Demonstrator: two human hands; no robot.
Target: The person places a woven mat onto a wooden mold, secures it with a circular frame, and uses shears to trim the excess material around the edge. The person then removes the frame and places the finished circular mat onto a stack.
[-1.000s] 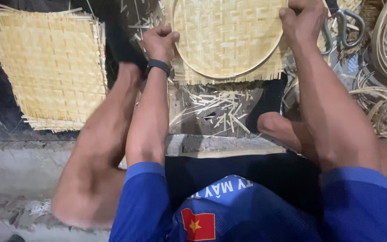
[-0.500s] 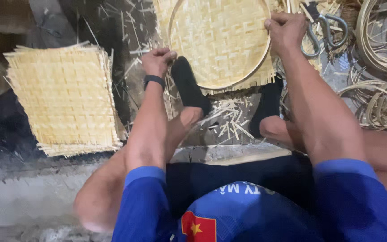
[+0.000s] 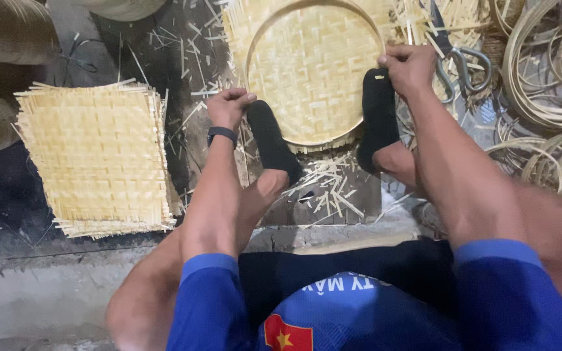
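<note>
A round woven bamboo tray with a hoop rim lies on the floor in front of me. My left hand grips its left edge with curled fingers; a dark band sits on that wrist. At the right edge of the rim my right hand is closed on the hoop. Both my feet in black socks press on the tray's near edge. Loose weave ends stick out around the hoop.
A stack of square woven bamboo mats lies to the left. Scissors rest right of the tray. Coiled bamboo hoops pile at the far right. Cut slivers litter the floor near a concrete step.
The view has shifted down, so tray and mats sit nearer the middle. My feet have come forward onto the tray's near edge, and both hands have slid down its sides.
</note>
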